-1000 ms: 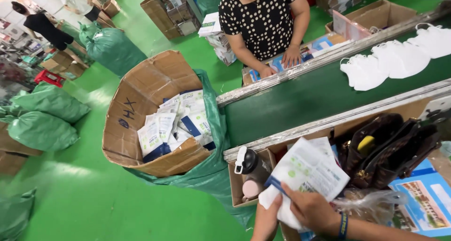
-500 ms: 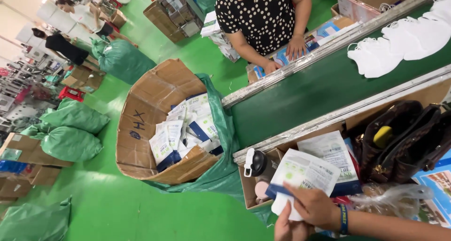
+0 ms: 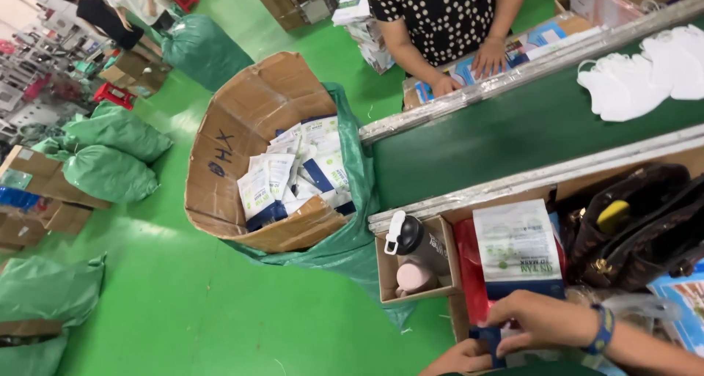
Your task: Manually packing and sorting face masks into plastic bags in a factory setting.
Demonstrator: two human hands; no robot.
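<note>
Head view: right hand [image 3: 544,321] clamped on pouch's [image 3: 518,250] near end, its long axis running away toward belt [image 3: 506,138]; left hand [image 3: 463,359] just below-left, nearer bottom edge, grip unclear.

White-and-blue flat mask packet [image 3: 518,253], lying face-up, atop red box

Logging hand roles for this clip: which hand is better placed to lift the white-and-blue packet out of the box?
Likely the right hand: it already rests on the lower edge of the packet. The left hand sits lower, at the frame's bottom edge, only partly visible.
</note>
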